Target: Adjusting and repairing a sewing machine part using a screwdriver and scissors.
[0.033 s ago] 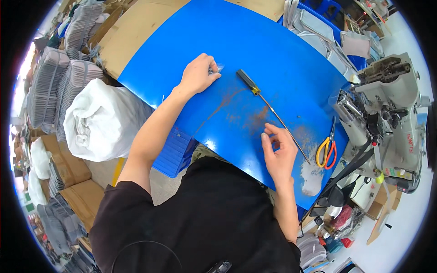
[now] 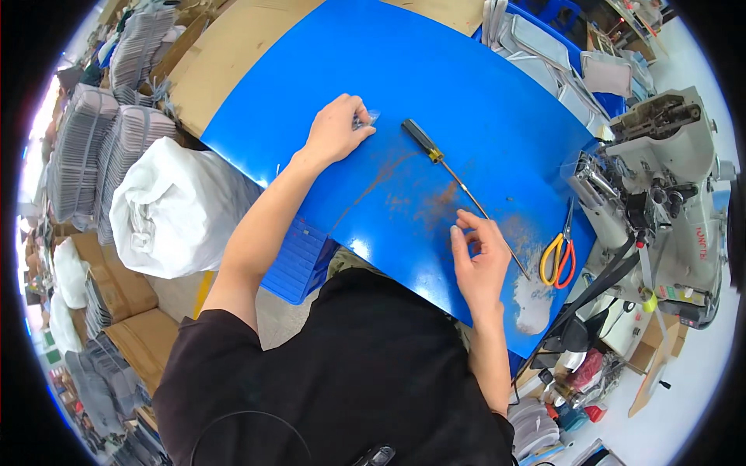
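On the blue worktop [image 2: 272, 70], my left hand [image 2: 334, 132] pinches a small clear plastic packet [image 2: 367, 118] with small contents I cannot make out. My right hand [image 2: 478, 256] hovers nearer the front edge, fingers loosely curved and apart, holding nothing visible. Between and beyond my hands lies a long screwdriver [image 2: 420, 138] with a black-and-yellow handle, its thin shaft running diagonally beside my right fingers. Scissors [image 2: 550, 268] with yellow and red grips lie right of that hand. Rust-coloured dust stains the surface, and a pale grey patch [image 2: 532, 307] sits below the scissors.
A grey sewing machine [image 2: 676, 210] with hanging straps stands at the right edge. At left are a white sack [image 2: 167, 210], bundled grey stacks [image 2: 74, 155] and cardboard [image 2: 128, 346]. A blue plastic crate [image 2: 291, 268] sits under the worktop's front. Grey pieces [image 2: 536, 46] fill bins behind.
My right hand has shifted slightly to the right. My left hand has moved very slightly down and left, still pinching the packet.
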Demonstrator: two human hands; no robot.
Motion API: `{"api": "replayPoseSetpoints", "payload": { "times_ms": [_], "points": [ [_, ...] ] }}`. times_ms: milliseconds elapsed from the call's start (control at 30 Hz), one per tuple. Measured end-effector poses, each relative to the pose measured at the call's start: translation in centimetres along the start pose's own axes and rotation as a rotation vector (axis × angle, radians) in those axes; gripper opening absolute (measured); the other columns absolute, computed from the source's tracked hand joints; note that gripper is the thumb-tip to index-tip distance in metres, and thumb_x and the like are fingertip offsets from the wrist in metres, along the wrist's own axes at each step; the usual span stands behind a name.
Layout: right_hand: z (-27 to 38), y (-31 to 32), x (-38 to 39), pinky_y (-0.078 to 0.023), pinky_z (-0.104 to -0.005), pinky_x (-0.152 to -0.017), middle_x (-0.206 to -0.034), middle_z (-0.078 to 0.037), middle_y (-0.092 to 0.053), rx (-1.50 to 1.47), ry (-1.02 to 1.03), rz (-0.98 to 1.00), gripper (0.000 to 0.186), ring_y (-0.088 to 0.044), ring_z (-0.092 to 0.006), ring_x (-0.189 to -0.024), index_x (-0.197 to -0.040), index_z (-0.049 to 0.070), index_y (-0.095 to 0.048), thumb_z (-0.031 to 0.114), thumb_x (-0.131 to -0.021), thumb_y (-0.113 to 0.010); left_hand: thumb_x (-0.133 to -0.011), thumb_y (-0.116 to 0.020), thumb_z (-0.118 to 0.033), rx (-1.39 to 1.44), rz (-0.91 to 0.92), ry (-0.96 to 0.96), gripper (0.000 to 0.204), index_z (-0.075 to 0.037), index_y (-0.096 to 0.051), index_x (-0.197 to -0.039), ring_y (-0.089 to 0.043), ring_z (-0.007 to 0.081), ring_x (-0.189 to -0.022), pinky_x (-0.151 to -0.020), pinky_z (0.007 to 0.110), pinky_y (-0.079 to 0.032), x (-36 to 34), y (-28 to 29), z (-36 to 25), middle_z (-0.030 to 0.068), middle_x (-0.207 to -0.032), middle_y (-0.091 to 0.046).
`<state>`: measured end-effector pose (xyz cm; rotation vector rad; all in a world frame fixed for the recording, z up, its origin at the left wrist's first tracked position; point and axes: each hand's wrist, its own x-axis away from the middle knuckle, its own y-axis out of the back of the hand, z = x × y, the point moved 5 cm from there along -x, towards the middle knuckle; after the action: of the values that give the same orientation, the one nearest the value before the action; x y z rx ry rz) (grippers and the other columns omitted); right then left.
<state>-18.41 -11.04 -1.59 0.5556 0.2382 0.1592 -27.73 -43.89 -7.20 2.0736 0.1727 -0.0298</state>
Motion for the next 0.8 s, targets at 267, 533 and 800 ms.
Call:
{"api": "replayPoseSetpoints", "payload": {
  "times_ms": [267,533,800],
  "points": [
    [-2.3,0.3,-0.9,-0.052,-0.0300,-0.068,-0.106,-0.010,-0.070,-0.169,-0.090,-0.053,0.041,-0.067,-0.0163,-0.078,-0.128,0.008,-0.066,0.002,-0.087,-0.073,-0.085,-0.080,-0.008,0.768,0.082,0.093,0.029,-0.008,-0.061,-0.107,-0.065,0.0160,-0.089,-0.074,0.032,-0.053,2.9,-0.9,-3.6,0.0061,-0.107,-0.069],
    [-5.6,11.9,0.0,-0.052,-0.0446,-0.091,-0.112,-0.017,-0.065,0.534,-0.128,-0.307,0.040,-0.062,-0.0369,-0.106,-0.126,0.006,-0.064,0.007,-0.086,-0.067,-0.107,-0.053,-0.026,2.362,0.739,0.587,0.039,-0.002,-0.052,-0.139,-0.061,0.0235,-0.109,-0.086,0.034,-0.055,8.7,-4.8,-17.9,0.0223,-0.143,-0.054],
    [-13.4,18.7,2.8,-0.056,-0.0433,-0.077,-0.096,-0.017,-0.067,0.552,-0.525,-0.070,0.082,-0.068,-0.0364,-0.084,-0.146,-0.002,-0.046,0.010,-0.071,-0.077,-0.106,-0.058,-0.015,1.840,0.797,0.298,0.014,-0.007,-0.061,-0.116,-0.070,0.0214,-0.104,-0.088,0.035,-0.059,6.7,-8.4,-23.4,0.0096,-0.117,-0.068]
  ]
}}
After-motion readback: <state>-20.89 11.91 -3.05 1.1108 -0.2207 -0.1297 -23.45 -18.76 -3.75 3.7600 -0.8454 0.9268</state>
